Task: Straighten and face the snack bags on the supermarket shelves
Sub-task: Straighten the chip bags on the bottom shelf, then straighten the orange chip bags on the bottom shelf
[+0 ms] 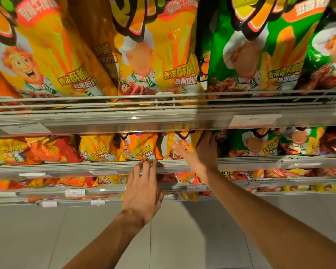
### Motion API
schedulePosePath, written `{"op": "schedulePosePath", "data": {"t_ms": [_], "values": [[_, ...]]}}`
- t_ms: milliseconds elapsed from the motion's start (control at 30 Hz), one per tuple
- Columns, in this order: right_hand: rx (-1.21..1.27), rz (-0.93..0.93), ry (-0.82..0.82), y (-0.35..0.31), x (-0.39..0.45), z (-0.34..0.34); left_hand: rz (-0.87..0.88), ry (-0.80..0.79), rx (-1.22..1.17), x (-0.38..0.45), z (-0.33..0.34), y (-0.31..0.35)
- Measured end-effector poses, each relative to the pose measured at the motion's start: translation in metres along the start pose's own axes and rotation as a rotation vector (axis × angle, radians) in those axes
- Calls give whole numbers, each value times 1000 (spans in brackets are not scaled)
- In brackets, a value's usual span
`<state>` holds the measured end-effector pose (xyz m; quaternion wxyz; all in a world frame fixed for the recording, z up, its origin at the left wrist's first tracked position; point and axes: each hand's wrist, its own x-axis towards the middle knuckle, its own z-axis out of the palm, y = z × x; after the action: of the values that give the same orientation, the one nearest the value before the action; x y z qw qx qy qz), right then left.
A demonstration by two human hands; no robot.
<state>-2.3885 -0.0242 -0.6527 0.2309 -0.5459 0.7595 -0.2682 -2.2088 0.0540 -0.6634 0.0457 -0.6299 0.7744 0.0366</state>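
Both bare arms are reaching forward and down to the second shelf of a supermarket rack. The left hand is lying palm down with its fingers pressed together, and their tips are touching the front rail of that shelf, just below a small orange bag that is standing upright with its printed front facing outward. The right hand is reaching in under the shelf above, with its thumb spread wide from the other fingers; thumb and palm are resting against the face of a yellow bag standing just beside the orange one, while the fingertips are going up along the bag's right edge (whether they are curling behind it I cannot tell, since the shelf lip above is hiding them).

To the left on this same shelf, a red-orange bag is sitting tilted rather than upright. To the right of the right hand, small green bags are standing in a row. On the top shelf, large yellow bags are leaning behind a wire rail, with a large green bag to their right. Price labels are sitting in the shelf-edge strips. Lower shelves are holding more bags, too blurred to tell apart, above a pale tiled floor.
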Motion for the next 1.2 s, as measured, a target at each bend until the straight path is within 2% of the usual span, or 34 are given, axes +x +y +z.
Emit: {"op": "schedulePosePath", "data": {"t_ms": [100,333,433,533,767,933,1000,1067,1133,1200], "values": [[-57,-14,48,5,-9,-1,1,0,-15,-1,-1,1],[37,-82,180,16,-44,-13,-10,37,-144,-1,-5,-2],[65,-50,198,16,-65,-12,5,71,-299,-6,-7,-6],[112,-7,221,10,-81,-3,-53,145,-478,-14,-9,-17],[309,-40,106,-37,-105,33,-235,383,-664,-27,-6,-85],[346,-27,48,-78,-107,63,-257,485,-722,-25,-20,-140],[328,-36,28,-91,-101,73,-239,482,-777,-15,-27,-158],[204,-57,19,-102,-90,82,-206,447,-834,1,-32,-173],[120,-43,21,-109,-76,87,-179,380,-880,19,-31,-187],[141,14,-22,-114,-62,90,-121,282,-953,33,-31,-195]]}}
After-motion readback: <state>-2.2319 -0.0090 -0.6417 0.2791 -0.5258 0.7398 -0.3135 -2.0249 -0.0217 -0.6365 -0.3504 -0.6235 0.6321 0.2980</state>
